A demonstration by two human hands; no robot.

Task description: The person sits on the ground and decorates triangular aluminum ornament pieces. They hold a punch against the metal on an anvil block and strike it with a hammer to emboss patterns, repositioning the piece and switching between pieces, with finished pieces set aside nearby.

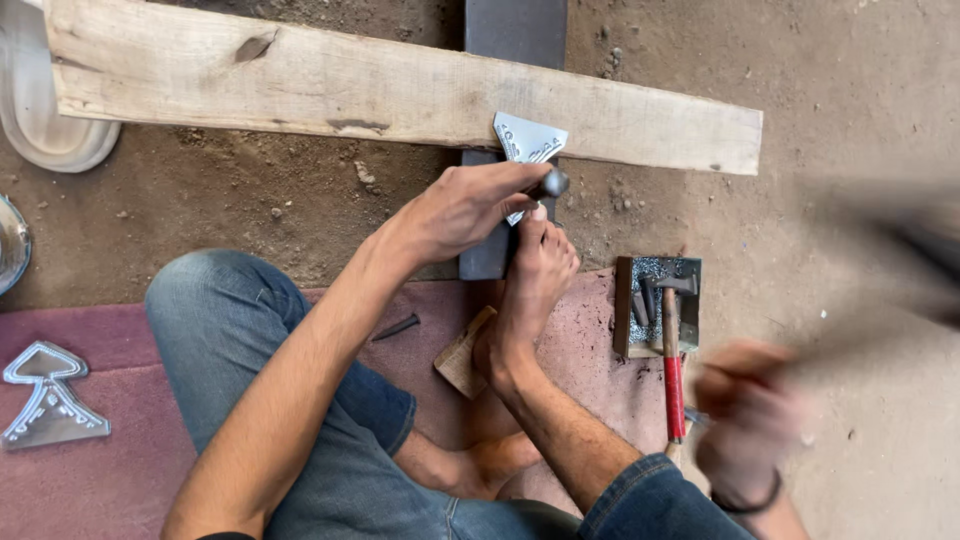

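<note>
Right hand (535,270) pinches lower edge of embossed triangular silver metal plate (527,140); left hand (470,205) grip closed on round-headed dark metal punch (553,183) just above. Plate rests on dark steel bar (513,30), overlapping edge of rough wooden plank (300,85). Bare dirt floor (850,90) around.

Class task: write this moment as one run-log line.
left hand: grips punch | right hand: steadies plate | plate: on plank

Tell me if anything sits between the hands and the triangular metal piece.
Nothing visible does. The left hand and right hand are both already at the patterned triangular metal piece on the wooden plank.
</note>
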